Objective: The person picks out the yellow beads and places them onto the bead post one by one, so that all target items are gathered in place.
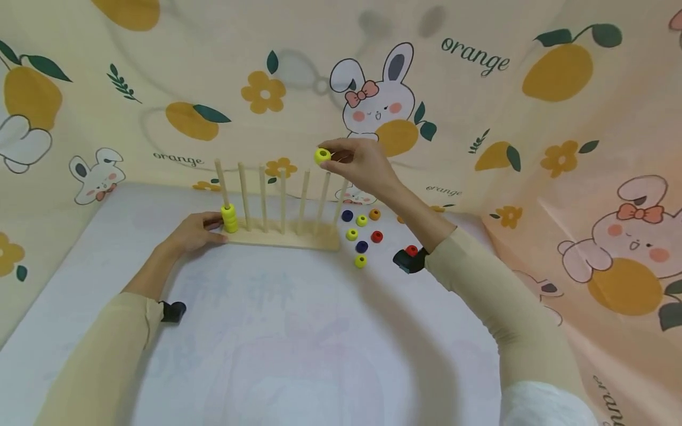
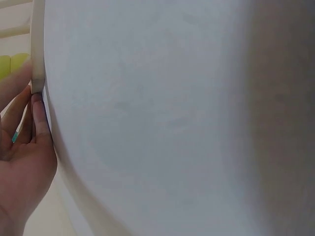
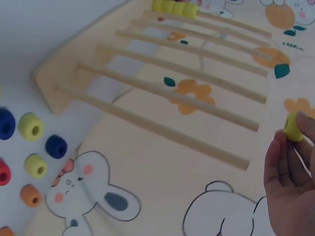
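A wooden peg rack stands on the table with several upright pegs. Several yellow beads are stacked on its leftmost peg. My left hand holds the left end of the rack's base, thumb at the front beside the stack; the left wrist view shows the fingers at the board's end. Up above the right-hand pegs, my right hand pinches a single yellow bead between thumb and fingertips. In the right wrist view that bead is apart from the peg tips.
Right of the rack lie loose beads: yellow, dark blue, red and orange. Another red bead lies near the right wrist camera. A patterned cloth hangs behind the white table.
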